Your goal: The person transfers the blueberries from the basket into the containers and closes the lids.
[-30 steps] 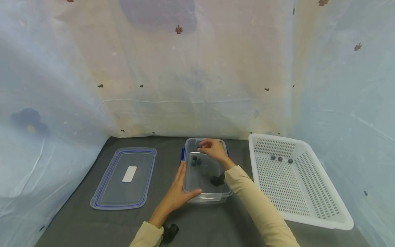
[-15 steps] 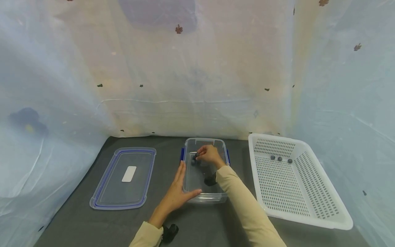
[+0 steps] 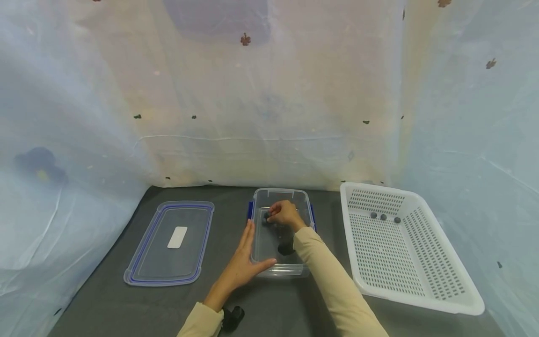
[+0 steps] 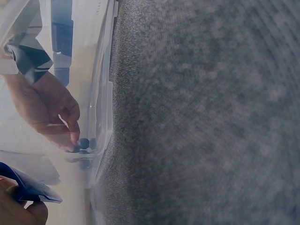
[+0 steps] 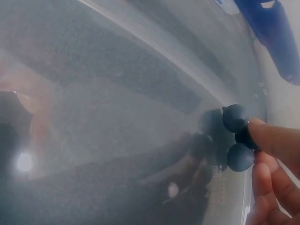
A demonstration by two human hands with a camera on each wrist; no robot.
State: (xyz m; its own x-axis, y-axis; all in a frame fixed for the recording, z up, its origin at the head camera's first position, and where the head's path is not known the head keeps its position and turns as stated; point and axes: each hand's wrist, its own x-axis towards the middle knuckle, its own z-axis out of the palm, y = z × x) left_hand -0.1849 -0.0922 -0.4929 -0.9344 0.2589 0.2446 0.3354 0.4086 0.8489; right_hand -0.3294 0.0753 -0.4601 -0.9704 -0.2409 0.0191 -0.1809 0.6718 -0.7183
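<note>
A clear plastic box [image 3: 262, 245] with blue side latches stands uncovered at the table's middle. My left hand [image 3: 241, 267] rests against its left side, fingers extended, with the thumb spread at the front rim. Inside the box, my right hand [image 3: 287, 214] reaches down near the left wall. Its thumb and fingers pinch a small dark ball [image 5: 244, 137], partly hidden by the thumb. Close beside that one lie another small dark ball [image 5: 235, 118], with a tiny nub, and a third dark ball [image 5: 240, 157]. Any further balls there are hidden by the hand.
A clear lid [image 3: 164, 262] with a blue seal and a white label [image 3: 177, 237] lies on the dark table at the left. At the right stands a white perforated basket [image 3: 425, 302] holding three dark balls [image 3: 383, 217]. A plastic curtain [image 3: 269, 154] hangs behind.
My right hand has come down into the box from above its back part, bringing the pinched ball beside the others. The left hand has stayed in place.
</note>
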